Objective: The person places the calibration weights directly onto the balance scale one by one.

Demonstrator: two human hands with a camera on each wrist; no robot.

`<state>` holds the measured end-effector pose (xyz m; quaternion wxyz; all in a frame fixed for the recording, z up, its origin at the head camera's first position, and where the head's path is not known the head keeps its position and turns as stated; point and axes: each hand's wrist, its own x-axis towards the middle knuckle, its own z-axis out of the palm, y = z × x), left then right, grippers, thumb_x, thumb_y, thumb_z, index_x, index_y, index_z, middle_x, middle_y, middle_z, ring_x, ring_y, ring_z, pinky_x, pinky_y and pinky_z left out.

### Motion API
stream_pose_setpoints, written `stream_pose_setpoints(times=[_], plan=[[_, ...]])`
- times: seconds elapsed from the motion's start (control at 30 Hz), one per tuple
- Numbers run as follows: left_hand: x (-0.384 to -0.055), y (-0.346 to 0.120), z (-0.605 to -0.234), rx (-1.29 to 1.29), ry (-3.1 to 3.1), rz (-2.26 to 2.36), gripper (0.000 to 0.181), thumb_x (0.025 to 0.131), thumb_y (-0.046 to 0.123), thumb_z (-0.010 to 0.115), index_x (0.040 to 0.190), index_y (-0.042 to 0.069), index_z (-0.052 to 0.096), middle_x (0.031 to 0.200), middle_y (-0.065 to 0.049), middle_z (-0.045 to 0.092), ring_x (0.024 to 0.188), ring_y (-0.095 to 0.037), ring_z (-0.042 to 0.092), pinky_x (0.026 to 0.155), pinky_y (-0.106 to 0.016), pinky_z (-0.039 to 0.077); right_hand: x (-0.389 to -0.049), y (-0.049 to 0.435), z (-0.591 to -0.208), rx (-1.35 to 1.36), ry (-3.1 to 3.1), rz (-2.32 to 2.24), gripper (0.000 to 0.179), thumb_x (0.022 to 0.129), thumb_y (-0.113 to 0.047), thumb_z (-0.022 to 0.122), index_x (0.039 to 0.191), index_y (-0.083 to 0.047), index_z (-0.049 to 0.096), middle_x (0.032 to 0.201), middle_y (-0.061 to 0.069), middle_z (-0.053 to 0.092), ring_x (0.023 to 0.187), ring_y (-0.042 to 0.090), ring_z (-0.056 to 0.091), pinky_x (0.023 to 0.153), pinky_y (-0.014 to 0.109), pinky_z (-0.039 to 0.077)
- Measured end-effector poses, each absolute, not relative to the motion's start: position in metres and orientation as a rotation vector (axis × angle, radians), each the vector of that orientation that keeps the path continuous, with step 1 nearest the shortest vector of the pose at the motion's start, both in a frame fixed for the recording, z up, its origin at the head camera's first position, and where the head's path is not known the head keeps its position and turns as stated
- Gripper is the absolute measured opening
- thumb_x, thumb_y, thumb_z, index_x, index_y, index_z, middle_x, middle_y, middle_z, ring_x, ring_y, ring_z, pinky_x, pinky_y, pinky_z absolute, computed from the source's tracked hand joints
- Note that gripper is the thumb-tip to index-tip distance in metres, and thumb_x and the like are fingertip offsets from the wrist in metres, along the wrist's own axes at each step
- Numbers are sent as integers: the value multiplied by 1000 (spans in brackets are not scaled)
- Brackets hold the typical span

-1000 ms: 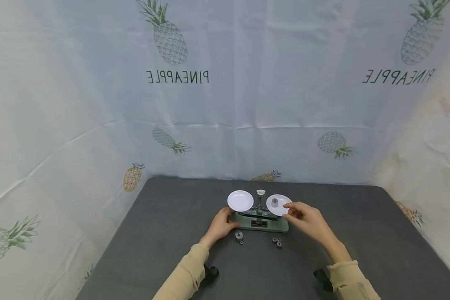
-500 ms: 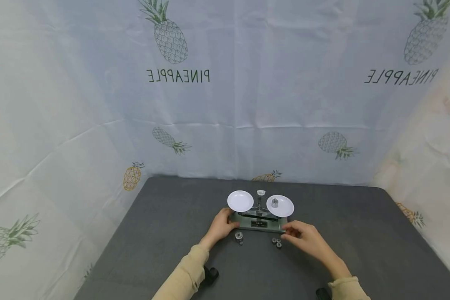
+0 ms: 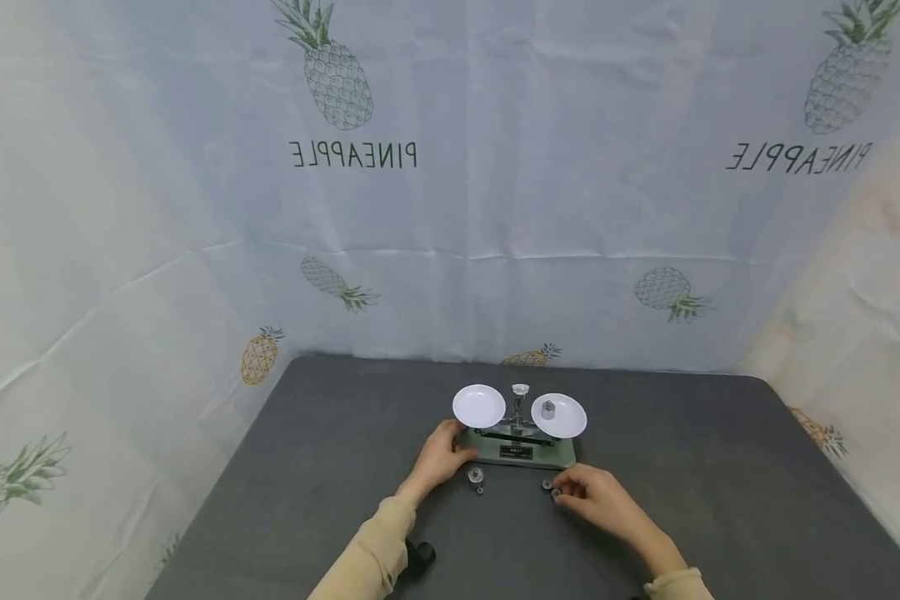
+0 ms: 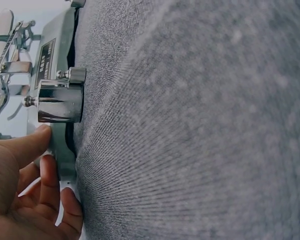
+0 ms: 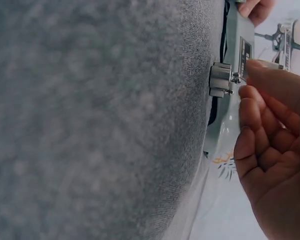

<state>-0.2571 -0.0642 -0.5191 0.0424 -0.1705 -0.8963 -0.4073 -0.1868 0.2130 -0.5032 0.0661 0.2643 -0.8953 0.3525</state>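
Note:
A green-based balance scale [image 3: 521, 450] with two white pans stands on the dark table. My left hand [image 3: 438, 456] grips the left end of its base, thumb in front and fingers curled round the end. One metal weight [image 3: 548, 410] sits on the right pan. In front of the base, near my left hand, stand a large weight [image 4: 60, 101] and a small one [image 4: 77, 75]. My right hand [image 3: 598, 497] is at a group of small weights [image 5: 220, 77] before the base's right side. Its thumb and index finger are parted, with their tips right at a weight's knob.
The left pan [image 3: 479, 407] holds nothing. Behind the table [image 3: 345, 433] hangs a pale cloth [image 3: 450, 200] printed with pineapples, which also covers the sides. A black strap end [image 3: 420, 557] shows by the left sleeve.
My right hand has come away from the right pan, down and toward me, to the small weights. The left hand stays on the base, and the weight stays on the right pan.

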Motion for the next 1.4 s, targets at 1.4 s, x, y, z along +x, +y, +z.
stream_pose_setpoints(times=[1.4], plan=[[-256, -65, -520, -524, -2731, -1286, 46, 79, 17, 72, 118, -5, 57, 118, -18, 56, 67, -2, 46, 60, -19, 40, -192, 208, -501, 775, -2961, 1078, 14, 74, -11, 74, 80, -9, 62, 65, -9, 58, 57, -8, 44, 52, 18, 39]])
